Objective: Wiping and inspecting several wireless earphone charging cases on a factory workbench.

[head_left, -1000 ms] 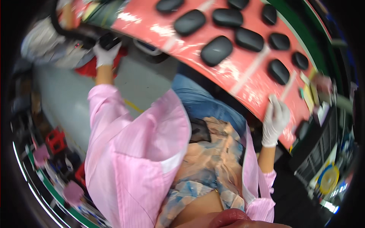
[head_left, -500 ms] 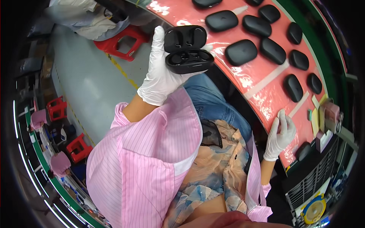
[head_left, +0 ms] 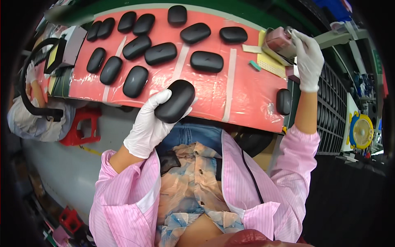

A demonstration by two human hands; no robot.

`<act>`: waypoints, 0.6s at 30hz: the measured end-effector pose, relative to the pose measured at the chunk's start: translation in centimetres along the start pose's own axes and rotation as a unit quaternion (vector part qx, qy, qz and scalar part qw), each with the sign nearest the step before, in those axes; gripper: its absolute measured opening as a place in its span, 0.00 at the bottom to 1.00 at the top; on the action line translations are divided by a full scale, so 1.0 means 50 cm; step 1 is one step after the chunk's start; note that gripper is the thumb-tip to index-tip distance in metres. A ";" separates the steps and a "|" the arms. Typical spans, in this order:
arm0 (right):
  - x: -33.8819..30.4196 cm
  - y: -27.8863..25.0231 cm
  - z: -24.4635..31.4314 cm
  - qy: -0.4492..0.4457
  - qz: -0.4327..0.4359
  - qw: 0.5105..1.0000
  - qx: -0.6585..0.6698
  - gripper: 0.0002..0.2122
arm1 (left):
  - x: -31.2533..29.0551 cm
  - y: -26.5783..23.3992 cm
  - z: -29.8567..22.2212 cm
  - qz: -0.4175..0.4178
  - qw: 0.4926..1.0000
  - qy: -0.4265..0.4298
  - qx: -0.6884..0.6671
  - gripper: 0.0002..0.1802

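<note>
A closed black earbud charging case (head_left: 176, 101) rests in my left hand (head_left: 149, 125), which wears a white glove. The thumb and fingers hold the case by its sides, above the table's front edge. My right hand (head_left: 307, 61), also gloved, reaches to the back right, its fingers bent together at the metal-topped end of a pinkish container (head_left: 280, 43). Whether anything is between those fingers is hidden. Several more closed black cases, one of them a case (head_left: 207, 61) near the middle, lie spread over the pink table mat (head_left: 255, 96).
A yellow pad (head_left: 271, 65) and a small green piece (head_left: 254, 65) lie by the container. One case (head_left: 283, 101) sits near the mat's right end. At right stand a black rack (head_left: 331, 107) and a yellow-blue fan (head_left: 361, 130). A red stool (head_left: 84, 127) and another person are at left.
The case in my left hand was open and is now closed, and it has turned. My right hand has moved from the mat to the pinkish container. The view has swung right.
</note>
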State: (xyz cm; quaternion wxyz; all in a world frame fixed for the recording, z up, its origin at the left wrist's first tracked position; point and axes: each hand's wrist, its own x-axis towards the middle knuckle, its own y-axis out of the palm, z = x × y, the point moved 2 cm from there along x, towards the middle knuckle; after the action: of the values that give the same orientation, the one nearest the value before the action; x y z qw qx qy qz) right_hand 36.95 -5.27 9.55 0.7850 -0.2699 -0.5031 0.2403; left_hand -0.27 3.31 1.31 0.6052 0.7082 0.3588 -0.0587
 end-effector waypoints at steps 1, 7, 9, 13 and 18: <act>0.023 -0.003 -0.022 -0.011 0.024 0.997 -0.074 0.09 | 0.009 0.007 0.005 0.010 1.000 -0.003 0.005 0.22; 0.044 0.010 -0.043 0.010 0.108 0.989 -0.096 0.10 | 0.049 0.014 0.018 0.054 0.998 0.007 -0.035 0.20; -0.014 0.033 0.100 0.109 0.057 0.966 0.229 0.09 | 0.059 0.022 0.023 0.049 0.997 -0.001 -0.066 0.20; -0.170 0.081 0.320 -0.240 0.190 0.923 0.234 0.18 | 0.083 0.048 0.054 -0.025 0.994 0.018 -0.104 0.17; -0.213 0.101 0.289 0.017 0.137 0.951 0.277 0.16 | 0.055 0.029 0.051 0.050 0.997 -0.061 -0.017 0.18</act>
State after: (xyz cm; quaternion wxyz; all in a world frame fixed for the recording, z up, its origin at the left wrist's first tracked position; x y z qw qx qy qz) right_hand 19.08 -5.82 4.18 0.7969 -0.1119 -0.3613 0.4710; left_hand 3.51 2.18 0.41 0.6401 0.7099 0.2864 -0.0654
